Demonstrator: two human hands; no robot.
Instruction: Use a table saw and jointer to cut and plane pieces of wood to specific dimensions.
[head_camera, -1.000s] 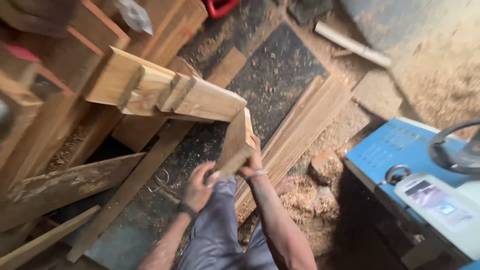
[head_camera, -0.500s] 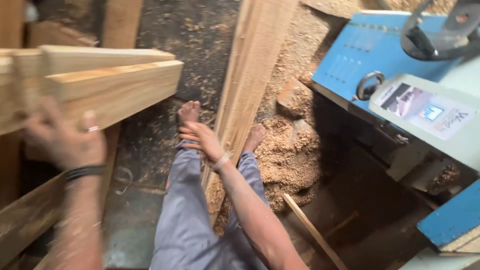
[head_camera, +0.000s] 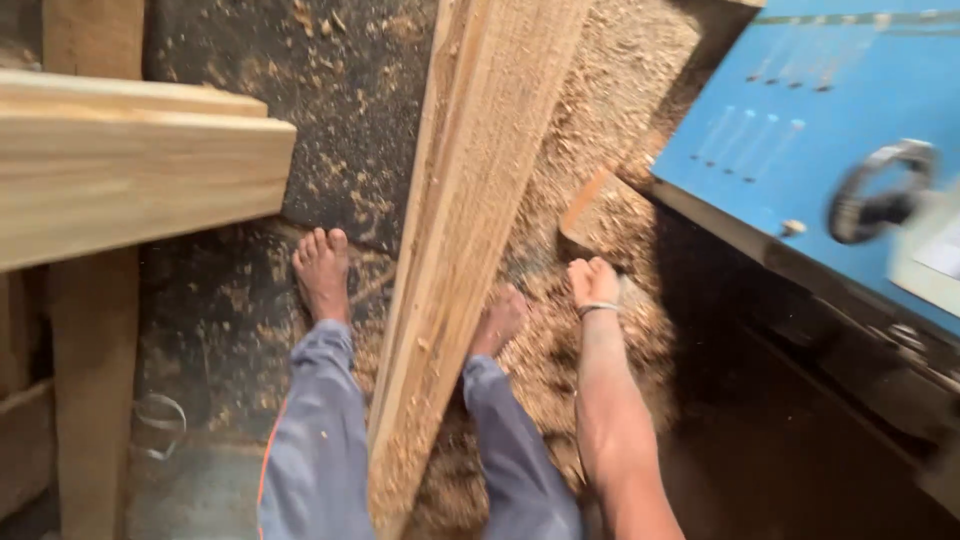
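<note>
Right hand (head_camera: 592, 283) is hanging down just right of the long plank (head_camera: 470, 250), fingers curled into a loose fist, gripping nothing, not touching the plank. Thin band on that wrist. Left hand isn't showing in frame, so I can't tell its state.

The long plank is running lengthwise between the person's legs, tilted slightly, its near end low between the knees. Bare left foot (head_camera: 322, 270) is standing left of the plank, bare right foot (head_camera: 497, 318) is touching its right edge. Thick timber beam (head_camera: 140, 170) is jutting in from the left, well left of the plank. Sawdust (head_camera: 610, 130) is lying heaped right of the plank; blue machine (head_camera: 800, 120) with a black handwheel (head_camera: 872, 188) is sitting further right.
</note>
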